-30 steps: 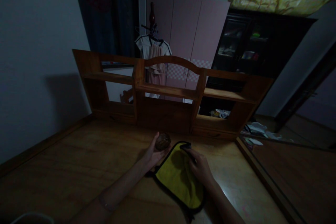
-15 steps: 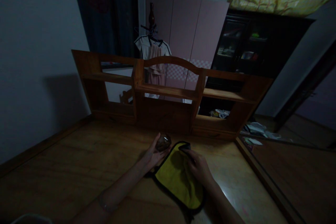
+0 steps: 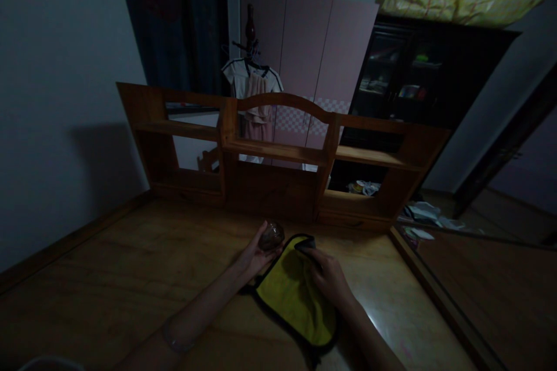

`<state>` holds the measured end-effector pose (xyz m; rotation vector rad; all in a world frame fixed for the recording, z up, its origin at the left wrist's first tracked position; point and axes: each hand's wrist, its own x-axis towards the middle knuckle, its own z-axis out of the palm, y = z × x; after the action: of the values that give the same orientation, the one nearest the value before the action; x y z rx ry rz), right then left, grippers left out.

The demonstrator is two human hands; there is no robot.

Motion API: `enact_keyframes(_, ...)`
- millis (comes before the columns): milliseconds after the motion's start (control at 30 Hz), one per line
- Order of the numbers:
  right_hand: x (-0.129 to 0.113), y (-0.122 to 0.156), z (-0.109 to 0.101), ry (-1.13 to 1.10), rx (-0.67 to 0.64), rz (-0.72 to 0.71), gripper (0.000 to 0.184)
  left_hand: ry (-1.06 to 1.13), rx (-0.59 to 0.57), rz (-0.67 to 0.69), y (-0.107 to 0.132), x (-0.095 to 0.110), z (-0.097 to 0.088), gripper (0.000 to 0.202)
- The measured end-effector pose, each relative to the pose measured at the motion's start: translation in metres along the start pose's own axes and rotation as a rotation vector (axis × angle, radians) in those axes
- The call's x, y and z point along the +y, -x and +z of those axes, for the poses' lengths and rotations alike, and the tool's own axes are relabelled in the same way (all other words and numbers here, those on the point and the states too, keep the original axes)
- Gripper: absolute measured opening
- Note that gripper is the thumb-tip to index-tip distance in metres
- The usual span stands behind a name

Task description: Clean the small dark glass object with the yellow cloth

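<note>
A person's left hand (image 3: 256, 261) cupped a glossy, rounded brown object (image 3: 273, 236) in dim light, the thumb along its left side and the fingers beneath, half curled. The right hand (image 3: 328, 277), closed, pinched the upper part of a black-edged yellow cloth (image 3: 293, 295), which spread below and just right of the object. Both hands were above a pale wooden surface (image 3: 130, 266), in front of a wooden shelf unit (image 3: 278, 151).
</note>
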<state>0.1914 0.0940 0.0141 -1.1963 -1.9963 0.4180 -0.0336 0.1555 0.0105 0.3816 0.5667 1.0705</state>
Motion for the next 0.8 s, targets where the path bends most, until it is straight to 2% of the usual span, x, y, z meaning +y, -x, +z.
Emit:
enact_keyframes(333,-0.0034,0.0,-0.0012,-0.013,-0.024,0.008,0.056,0.001,0.006,-0.01,-0.0003,-0.0007,0.0007,0.046)
enact_keyframes(800,-0.0063,-0.0006,-0.0026,-0.026,-0.021,0.009,0.049,-0.029,0.029,0.001,0.0,-0.0013,0.0021,0.047)
